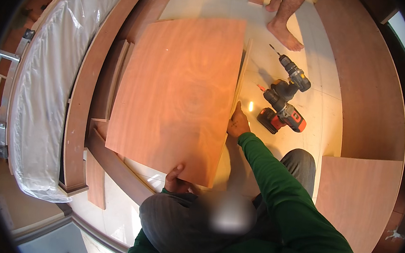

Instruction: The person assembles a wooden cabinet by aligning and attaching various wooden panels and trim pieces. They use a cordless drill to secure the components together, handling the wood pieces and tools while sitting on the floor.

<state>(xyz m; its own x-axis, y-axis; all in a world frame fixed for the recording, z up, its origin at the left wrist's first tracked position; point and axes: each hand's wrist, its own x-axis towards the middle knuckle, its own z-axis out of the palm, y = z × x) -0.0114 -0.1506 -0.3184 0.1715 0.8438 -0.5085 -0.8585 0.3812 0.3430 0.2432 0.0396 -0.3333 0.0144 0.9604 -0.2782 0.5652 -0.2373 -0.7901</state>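
Observation:
A large reddish-brown wooden panel [181, 91] lies tilted in front of me, with the edges of other boards showing under its right side. My left hand [178, 181] grips the panel's near edge, thumb on top and the other fingers mostly hidden beneath. Along the right edge, my right hand [237, 123] is closed against the board, its fingertips partly out of sight. To the right of that hand, a red-and-black cordless drill [284, 113] stands on the floor, and a black-and-yellow cordless drill [293, 76] is just beyond it.
A plastic-wrapped mattress [59, 77] in a wooden bed frame [79, 131] runs along the left. Loose boards [96, 180] lie beside it. Long wooden panels [365, 77] line the right side. Another person's bare foot [285, 35] is on the pale tiled floor [318, 112] at the far side.

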